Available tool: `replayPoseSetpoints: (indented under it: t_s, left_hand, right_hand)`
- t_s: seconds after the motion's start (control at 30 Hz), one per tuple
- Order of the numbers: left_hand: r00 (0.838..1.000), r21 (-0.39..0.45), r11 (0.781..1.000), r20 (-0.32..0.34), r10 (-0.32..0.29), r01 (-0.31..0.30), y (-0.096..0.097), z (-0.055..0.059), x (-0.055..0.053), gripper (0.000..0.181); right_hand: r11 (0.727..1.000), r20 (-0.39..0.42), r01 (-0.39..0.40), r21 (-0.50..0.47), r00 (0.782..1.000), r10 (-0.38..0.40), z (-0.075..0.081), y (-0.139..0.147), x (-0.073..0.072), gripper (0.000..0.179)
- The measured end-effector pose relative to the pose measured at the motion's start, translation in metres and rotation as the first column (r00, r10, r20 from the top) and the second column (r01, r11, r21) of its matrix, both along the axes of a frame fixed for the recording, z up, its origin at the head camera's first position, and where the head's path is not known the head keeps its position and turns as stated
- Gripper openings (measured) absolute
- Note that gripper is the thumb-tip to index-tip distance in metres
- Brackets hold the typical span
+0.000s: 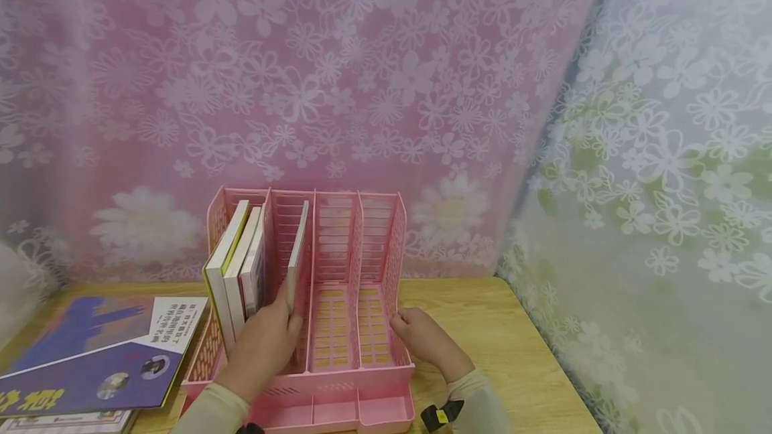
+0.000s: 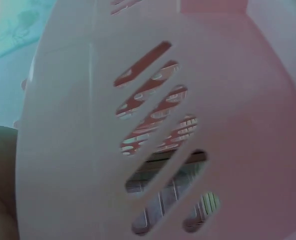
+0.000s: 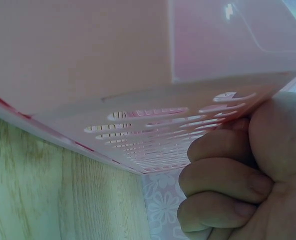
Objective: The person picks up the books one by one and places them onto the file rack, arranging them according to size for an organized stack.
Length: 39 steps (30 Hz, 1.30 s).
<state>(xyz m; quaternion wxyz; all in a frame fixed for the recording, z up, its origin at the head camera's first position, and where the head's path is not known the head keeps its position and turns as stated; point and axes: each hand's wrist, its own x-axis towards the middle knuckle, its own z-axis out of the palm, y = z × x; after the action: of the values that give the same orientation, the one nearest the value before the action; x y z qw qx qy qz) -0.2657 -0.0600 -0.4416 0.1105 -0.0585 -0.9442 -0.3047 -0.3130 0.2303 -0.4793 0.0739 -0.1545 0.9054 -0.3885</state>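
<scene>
A pink desktop book organizer [image 1: 283, 382] with upright dividers stands on the table. In its second compartment from the left is a thin book [image 1: 298, 246], upright and leaning slightly. My left hand [image 1: 263, 343] grips that book low at its near edge, thumb toward the right. Several thicker books [image 1: 232, 276] lean in the leftmost compartment, just left of this hand. At the organizer's right side wall, my right hand [image 1: 429, 339] pinches the front edge, its fingers curled in the right wrist view. The slotted front of the organizer fills the left wrist view, hiding most of the left hand.
Left of the organizer, a large purple and blue book [image 1: 90, 360] lies flat on other books. The wooden table [image 1: 512, 353] extends to the right. Behind rises a pink flowered curtain [image 1: 338, 86], with a pale flowered one [image 1: 663, 220] along the right side.
</scene>
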Motion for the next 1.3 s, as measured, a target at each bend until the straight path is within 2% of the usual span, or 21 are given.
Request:
replayPoseSetpoints:
  t_s: [0.23,0.43,0.63,0.73,0.87,1.03,1.13,1.23,1.3]
  left_hand:
    - [1.0,-0.003,1.0,0.021,-0.012,0.012,0.006,0.002,-0.002,0.07]
    - [1.0,-0.057,0.998,0.005,-0.006,0.007,0.01,0.001,-0.002,0.076]
    - [0.998,-0.1,0.994,0.043,-0.042,0.047,0.014,0.0,0.003,0.084]
    - [0.998,-0.103,0.994,0.056,-0.038,0.043,0.014,0.001,0.006,0.087]
    - [0.999,-0.112,0.994,0.049,-0.006,0.011,0.01,0.005,0.012,0.08]
    - [0.999,-0.072,0.997,0.043,0.001,0.002,0.003,0.013,0.022,0.072]
    - [1.0,-0.075,0.997,-0.013,0.008,-0.009,-0.004,0.02,0.033,0.064]
    - [0.997,-0.091,0.996,-0.082,-0.007,-0.001,-0.014,0.028,0.045,0.045]
    - [0.997,-0.084,0.996,-0.065,-0.039,0.033,-0.025,0.037,0.052,0.024]
  right_hand:
    - [1.0,0.016,0.002,-0.011,1.0,-0.002,0.002,0.0,0.001,0.039]
    - [1.0,0.019,-0.001,-0.013,1.0,0.001,0.002,-0.001,0.001,0.039]
    - [1.0,0.024,0.001,-0.008,1.0,-0.001,0.0,-0.001,0.001,0.039]
    - [1.0,0.02,0.003,-0.005,1.0,-0.003,0.0,-0.001,0.0,0.039]
    - [1.0,0.021,0.006,-0.001,1.0,-0.006,0.001,-0.001,0.0,0.039]
    - [1.0,0.026,0.003,0.001,1.0,-0.003,0.001,-0.003,-0.001,0.039]
    - [1.0,0.03,-0.006,0.0,1.0,0.006,0.001,-0.004,-0.002,0.04]
    - [1.0,0.032,-0.006,0.008,0.999,0.006,0.001,-0.004,-0.003,0.041]
    - [1.0,0.032,0.002,0.017,0.999,-0.003,0.0,-0.004,-0.003,0.041]
